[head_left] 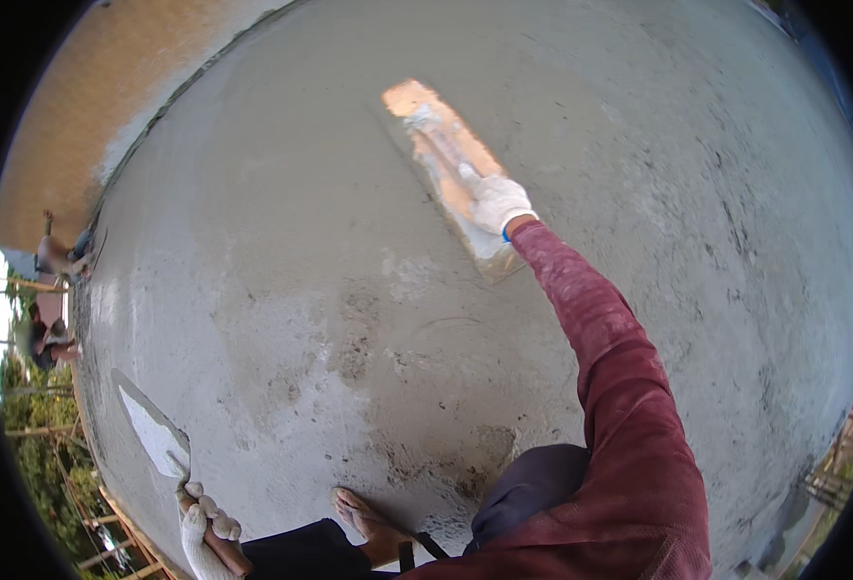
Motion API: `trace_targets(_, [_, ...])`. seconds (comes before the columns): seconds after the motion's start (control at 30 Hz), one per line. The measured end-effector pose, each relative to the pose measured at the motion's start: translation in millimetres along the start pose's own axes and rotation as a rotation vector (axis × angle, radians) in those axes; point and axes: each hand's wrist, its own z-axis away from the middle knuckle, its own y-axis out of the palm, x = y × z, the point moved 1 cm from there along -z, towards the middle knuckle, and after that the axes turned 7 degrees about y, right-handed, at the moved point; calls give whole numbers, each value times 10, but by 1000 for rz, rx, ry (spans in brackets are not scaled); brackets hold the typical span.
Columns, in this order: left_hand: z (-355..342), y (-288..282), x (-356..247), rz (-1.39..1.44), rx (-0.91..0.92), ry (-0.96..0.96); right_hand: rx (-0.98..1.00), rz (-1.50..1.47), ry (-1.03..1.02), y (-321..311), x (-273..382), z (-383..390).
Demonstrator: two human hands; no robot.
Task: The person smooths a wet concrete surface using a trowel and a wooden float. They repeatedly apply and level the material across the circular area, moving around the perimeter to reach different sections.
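Fresh grey cement (281, 222) spreads in front of me, smooth toward the far side and rougher near my feet. My right hand (501, 203), in a white knit glove, grips the handle of a long wooden float (446, 145), which lies on the cement with wet smears on its back. At the lower left my left hand (206, 530), also gloved, is closed around the handle of a pointed trowel (156, 433). Its blade carries a pale coat of cement and points away from me over the surface.
An ochre wall (117, 106) borders the slab at the far left. Two people (49, 343) crouch by the left edge, beside timber poles and greenery. My bare foot (363, 510) stands on the rough patch. Wooden framing (842, 454) shows at the right edge.
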Motion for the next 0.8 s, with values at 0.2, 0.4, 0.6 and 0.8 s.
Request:
trace_targets(0.2, [-526,389,231,-219,255,-51,229,8,-6,27,-174,2378])
trace_targets(0.4, [-777,364,315,-303,373,-110,117,138,598,192,-1186,4974])
trace_targets(0.6, [-814,52,275,-299,287,-61,-205,106,900,466,-1831,5572])
trace_targets(0.8, [-906,80,251,-224,320,41,-413,109,842,-139,-2705,3335])
